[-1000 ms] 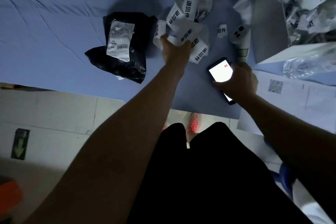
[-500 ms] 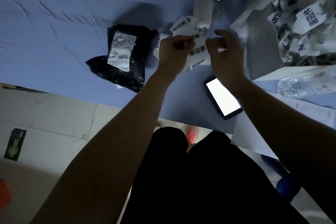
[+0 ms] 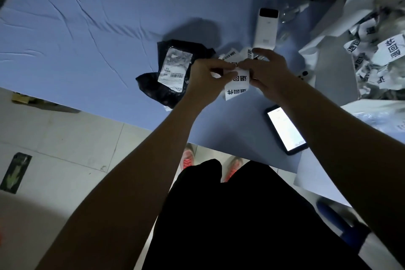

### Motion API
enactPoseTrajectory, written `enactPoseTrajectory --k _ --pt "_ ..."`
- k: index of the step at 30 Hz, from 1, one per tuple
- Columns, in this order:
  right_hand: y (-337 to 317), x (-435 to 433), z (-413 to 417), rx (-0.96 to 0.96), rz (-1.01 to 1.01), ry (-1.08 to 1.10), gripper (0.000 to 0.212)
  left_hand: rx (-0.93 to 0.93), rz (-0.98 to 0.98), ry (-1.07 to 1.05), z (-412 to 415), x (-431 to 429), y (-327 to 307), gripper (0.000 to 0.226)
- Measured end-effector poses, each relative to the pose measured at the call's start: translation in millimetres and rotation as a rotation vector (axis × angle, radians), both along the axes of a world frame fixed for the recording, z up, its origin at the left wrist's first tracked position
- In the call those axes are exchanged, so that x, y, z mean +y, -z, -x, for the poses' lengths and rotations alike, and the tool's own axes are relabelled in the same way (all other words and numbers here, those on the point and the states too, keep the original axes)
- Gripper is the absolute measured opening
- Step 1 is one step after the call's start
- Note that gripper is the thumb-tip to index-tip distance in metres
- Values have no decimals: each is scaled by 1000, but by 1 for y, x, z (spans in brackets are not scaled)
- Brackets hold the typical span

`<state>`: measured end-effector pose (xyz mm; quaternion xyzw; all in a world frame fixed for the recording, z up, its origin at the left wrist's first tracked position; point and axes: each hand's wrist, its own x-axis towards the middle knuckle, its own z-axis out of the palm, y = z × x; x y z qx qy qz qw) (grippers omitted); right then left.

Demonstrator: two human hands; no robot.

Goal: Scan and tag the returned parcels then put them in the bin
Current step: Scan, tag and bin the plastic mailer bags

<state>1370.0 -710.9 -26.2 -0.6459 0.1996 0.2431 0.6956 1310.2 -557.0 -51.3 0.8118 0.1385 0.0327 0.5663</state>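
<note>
Left hand (image 3: pixel 208 76) and right hand (image 3: pixel 269 72) meet over the blue table (image 3: pixel 87 39), both pinching the label strip (image 3: pixel 237 87), likely to peel one tag for the black parcel (image 3: pixel 168 76) lying label-up just beside the left hand. A second ago the right hand held the phone (image 3: pixel 286 130); it now lies lit near the table edge.

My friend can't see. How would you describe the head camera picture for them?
The left hand and right hand pinch a strip of white labels above a blue table. A black parcel lies to its left, a lit phone nearer on the right.
</note>
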Motion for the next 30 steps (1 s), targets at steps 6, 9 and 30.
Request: enactPoseTrajectory --k 6,9,30 --pt "-11 14 8 91 24 93 53 -8 83 80 9 14 -3 15" --pt "-12 16 13 93 18 121 54 -22 78 117 11 18 -5 10" --pt "1 21 21 86 67 206 51 8 34 80 22 12 -4 13"
